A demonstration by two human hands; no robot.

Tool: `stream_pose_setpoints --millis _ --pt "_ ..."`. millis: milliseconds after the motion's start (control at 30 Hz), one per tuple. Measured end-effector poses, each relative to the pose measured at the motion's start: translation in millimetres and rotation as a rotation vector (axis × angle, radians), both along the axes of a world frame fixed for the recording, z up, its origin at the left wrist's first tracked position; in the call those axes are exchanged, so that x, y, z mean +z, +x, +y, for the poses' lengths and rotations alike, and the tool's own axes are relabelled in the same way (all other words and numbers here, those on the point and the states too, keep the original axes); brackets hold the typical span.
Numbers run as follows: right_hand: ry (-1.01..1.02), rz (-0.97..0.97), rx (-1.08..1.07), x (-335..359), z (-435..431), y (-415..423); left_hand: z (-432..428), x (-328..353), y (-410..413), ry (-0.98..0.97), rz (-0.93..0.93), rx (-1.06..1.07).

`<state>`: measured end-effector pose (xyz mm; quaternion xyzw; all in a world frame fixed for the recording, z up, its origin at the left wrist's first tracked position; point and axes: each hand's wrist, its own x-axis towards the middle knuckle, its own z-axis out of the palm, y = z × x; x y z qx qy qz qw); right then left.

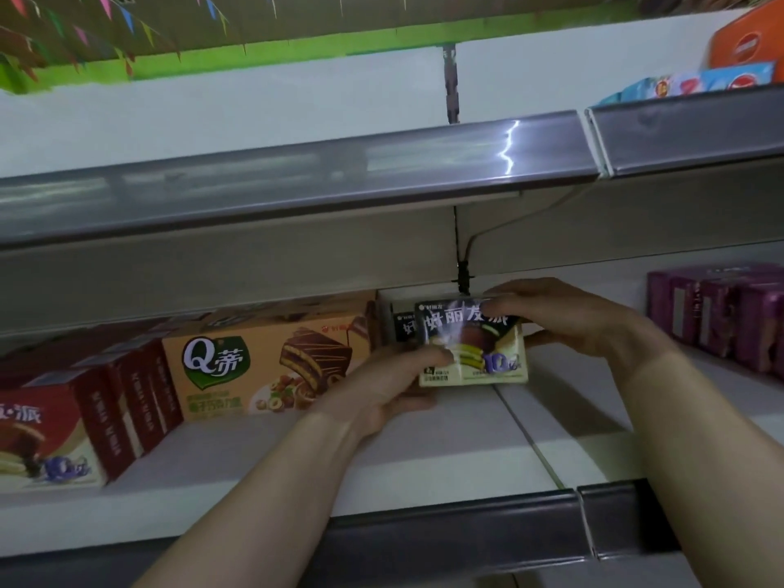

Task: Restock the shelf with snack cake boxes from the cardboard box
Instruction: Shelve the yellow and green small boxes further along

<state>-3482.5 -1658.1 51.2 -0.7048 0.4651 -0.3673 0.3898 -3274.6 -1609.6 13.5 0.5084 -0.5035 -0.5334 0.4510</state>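
Both hands, the left hand and right hand, gripped the black-and-cream snack cake box, upright, just in front of another black box, right of the orange Q box.

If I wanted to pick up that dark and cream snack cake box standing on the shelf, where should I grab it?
Take the snack cake box by its two short ends, from the front, as the left hand and right hand do. It stands upright facing out, its ends free; another box sits close behind, and the shelf above hangs low.
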Motion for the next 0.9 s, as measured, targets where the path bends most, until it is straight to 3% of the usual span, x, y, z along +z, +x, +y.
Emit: stream_pose_setpoints --millis 200,333,633,733,900 --pt "0.075 0.137 0.003 -1 2 5 7 0 -2 -0.089 -0.228 0.088" --pt "0.151 0.209 0.062 -2 9 7 8 -2 -4 -0.247 -0.377 0.148" --pt "-0.04 0.232 0.024 -10 9 30 -6 -17 -2 -0.432 -0.757 0.246" --pt "-0.053 0.263 0.034 -15 2 31 -9 -19 -2 -0.467 -0.787 0.254" --pt "-0.191 0.449 -0.029 -20 -6 35 -9 -19 -2 -0.539 -0.976 0.272"
